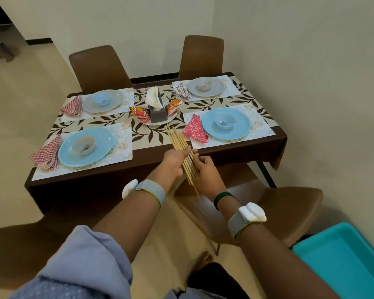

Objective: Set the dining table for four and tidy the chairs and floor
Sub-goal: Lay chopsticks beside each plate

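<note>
1. Two hands meet at frame centre, above the near edge of the table (pixel 84 182).
2. Curled fingers of the left hand (pixel 175 162) wrap the chopsticks (pixel 178 140).
3. Beside it, the right hand (pixel 206 172) pinches the same bundle.

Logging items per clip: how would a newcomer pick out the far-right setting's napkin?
On the dining table, look to the far placemat nearest the wall. The napkin lies at its grey plate's left edge; it alone is white with dark checks, the other three red or pink.

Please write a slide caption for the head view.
Left hand and right hand hold chopsticks at a table set for four.
</note>
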